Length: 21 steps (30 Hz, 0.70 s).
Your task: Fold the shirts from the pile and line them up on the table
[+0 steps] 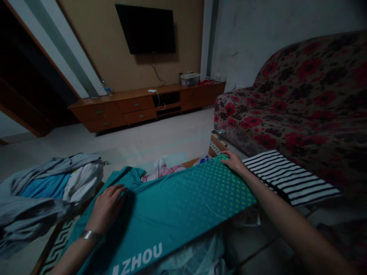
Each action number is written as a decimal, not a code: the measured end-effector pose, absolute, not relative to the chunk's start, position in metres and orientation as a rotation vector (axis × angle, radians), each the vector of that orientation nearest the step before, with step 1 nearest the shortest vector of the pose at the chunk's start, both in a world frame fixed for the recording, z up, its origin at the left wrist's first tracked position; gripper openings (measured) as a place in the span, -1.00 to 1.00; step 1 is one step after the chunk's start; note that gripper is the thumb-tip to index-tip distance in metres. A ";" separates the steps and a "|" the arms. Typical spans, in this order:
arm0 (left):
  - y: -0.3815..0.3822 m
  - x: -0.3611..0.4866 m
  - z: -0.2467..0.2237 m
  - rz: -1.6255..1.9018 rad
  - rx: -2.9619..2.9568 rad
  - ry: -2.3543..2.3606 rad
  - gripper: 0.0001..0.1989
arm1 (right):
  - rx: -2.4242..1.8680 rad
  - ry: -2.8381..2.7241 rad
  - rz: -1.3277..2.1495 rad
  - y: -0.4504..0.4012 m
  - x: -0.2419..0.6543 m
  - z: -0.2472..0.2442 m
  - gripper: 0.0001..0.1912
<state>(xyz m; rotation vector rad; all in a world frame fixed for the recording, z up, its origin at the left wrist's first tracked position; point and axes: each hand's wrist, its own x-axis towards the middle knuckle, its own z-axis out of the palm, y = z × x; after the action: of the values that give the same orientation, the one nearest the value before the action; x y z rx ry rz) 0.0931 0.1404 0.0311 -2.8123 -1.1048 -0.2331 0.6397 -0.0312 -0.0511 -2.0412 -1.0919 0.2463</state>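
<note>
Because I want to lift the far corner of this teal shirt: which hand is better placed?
Probably the right hand: it rests on that corner of the shirt, while the left hand lies far off, near the other edge.

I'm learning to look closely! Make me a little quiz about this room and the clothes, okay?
1. Which hand has the silver bangle on its wrist, left or right?
2. True or false: the right hand is touching the teal printed cloth.
3. What hangs on the wall above the wooden cabinet?

Key: 1. The left hand. 2. True. 3. A flat television.
</note>
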 end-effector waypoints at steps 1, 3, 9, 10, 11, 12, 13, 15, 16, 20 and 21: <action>0.141 0.106 0.027 -0.266 -2.864 -1.058 -0.62 | -2.022 -1.068 0.272 -0.031 0.640 -0.050 -0.52; 0.144 0.131 0.021 -0.303 -2.920 -1.009 -0.60 | -2.017 -1.010 0.282 -0.029 0.640 -0.048 -0.59; 0.159 0.173 0.018 -0.205 -2.928 -1.044 -0.64 | -2.036 -0.930 0.237 -0.016 0.647 -0.044 -0.78; 0.159 0.176 0.020 -0.152 -2.911 -1.077 -0.66 | -2.022 -0.935 0.242 -0.013 0.649 -0.044 -0.79; 0.160 0.178 0.023 -0.099 -2.891 -1.109 -0.69 | -2.004 -0.942 0.248 -0.011 0.650 -0.044 -0.80; 0.159 0.179 0.026 -0.046 -2.871 -1.135 -0.71 | -1.984 -0.950 0.252 -0.008 0.651 -0.045 -0.79; 0.158 0.181 0.029 -0.001 -2.855 -1.154 -0.73 | -1.962 -0.957 0.253 -0.006 0.652 -0.045 -0.78; 0.155 0.182 0.035 0.062 -2.839 -1.165 -0.76 | -1.926 -0.967 0.243 -0.003 0.652 -0.046 -0.75; 0.154 0.183 0.037 0.077 -2.832 -1.172 -0.77 | -1.915 -0.969 0.233 -0.001 0.651 -0.047 -0.74; 0.152 0.183 0.041 0.085 -2.784 -1.213 -0.77 | -1.938 -0.964 0.183 0.003 0.647 -0.050 -0.75; 0.153 0.183 0.041 0.087 -2.765 -1.223 -0.76 | -1.957 -0.962 0.166 0.004 0.645 -0.051 -0.77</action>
<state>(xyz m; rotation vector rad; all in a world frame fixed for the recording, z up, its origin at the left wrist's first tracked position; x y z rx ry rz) 0.1826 0.1528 0.0408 -2.7655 -1.2226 0.0874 0.6448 0.0040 -0.0506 -1.9567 -0.9624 0.1660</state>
